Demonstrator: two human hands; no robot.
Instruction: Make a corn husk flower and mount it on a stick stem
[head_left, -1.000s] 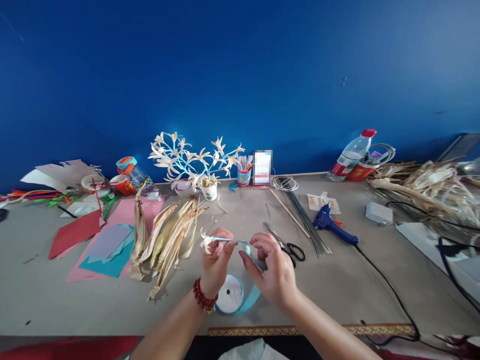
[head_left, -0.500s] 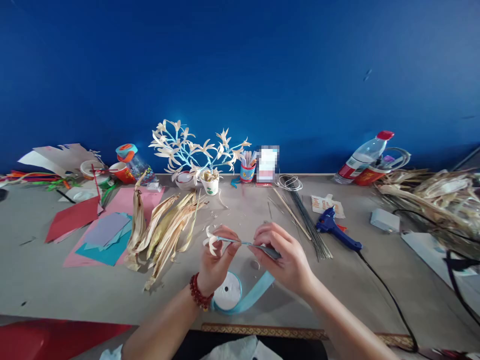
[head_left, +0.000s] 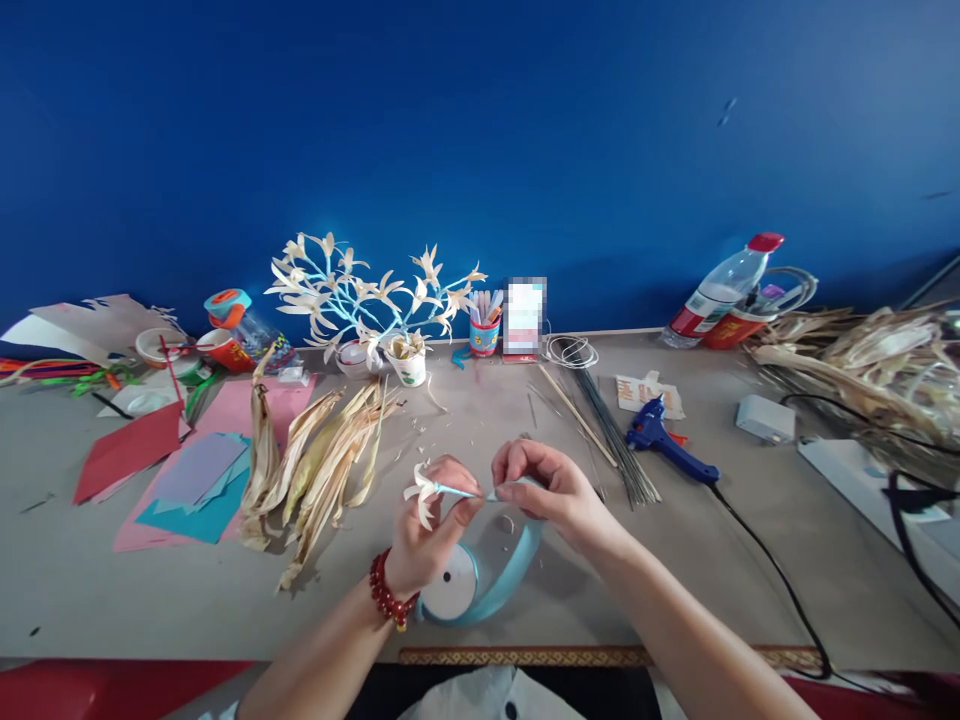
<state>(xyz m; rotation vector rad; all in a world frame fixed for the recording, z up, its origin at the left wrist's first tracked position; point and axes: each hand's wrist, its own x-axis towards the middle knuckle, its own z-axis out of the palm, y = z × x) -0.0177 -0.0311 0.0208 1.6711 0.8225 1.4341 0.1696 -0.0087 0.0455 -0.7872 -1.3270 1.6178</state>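
Between the thumb and fingers of my left hand (head_left: 429, 535) is a pale husk flower (head_left: 424, 490), its blue-wrapped stem (head_left: 455, 490) pointing right. My right hand (head_left: 559, 490) pinches the light blue tape (head_left: 514, 575) by the stem's far end, fingertips close to those of my left hand. From there the tape loops down to its white-sided roll (head_left: 452, 588), which lies below my left hand. The exact end of the stem is hidden by my fingers. Behind stands a small white pot (head_left: 408, 368) with blue-stemmed branches of similar pale flowers (head_left: 390, 290).
Dried corn husks (head_left: 330, 460) and coloured paper (head_left: 199, 475) lie on the left. To the right are a bundle of thin wires (head_left: 619, 435), a blue glue gun (head_left: 671, 445) with its cord, a white adapter (head_left: 765, 418) and a tilted bottle (head_left: 720, 290).
My right hand has moved slightly left, closer to my left hand, and its grip on the tape has shifted. The view has tilted and turned a little. My left hand keeps holding the flower.
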